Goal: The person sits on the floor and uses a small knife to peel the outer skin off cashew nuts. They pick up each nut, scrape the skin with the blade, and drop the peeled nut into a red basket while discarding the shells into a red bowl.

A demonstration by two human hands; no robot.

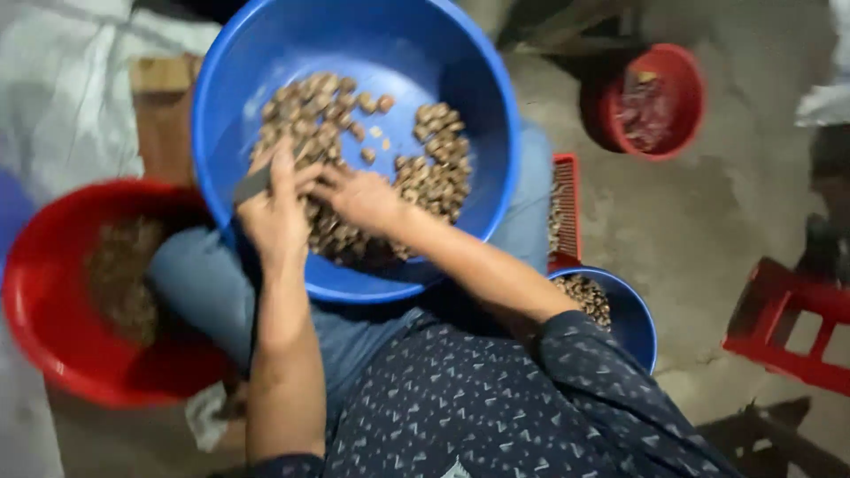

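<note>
Nuts (434, 173), brown and small, lie heaped in the big blue basin (496, 106) resting on your lap, directly beneath both hands. Your left hand (274, 217) is closed around a grey blade (252, 184); your right hand (359, 196) lies just beside it, fingers curled among the nuts, though whether it pinches one I cannot tell. Advice: keep the basin level on your knees and the blade edge turned away from the right fingers. Left of your left hand: red tub (35, 301) of brown scraps. Right of your right arm: small blue bowl (633, 314) of nuts, red crate (567, 204). Beyond: red bucket (682, 97), red stool (788, 319), bare concrete floor (708, 230), dim room.
</note>
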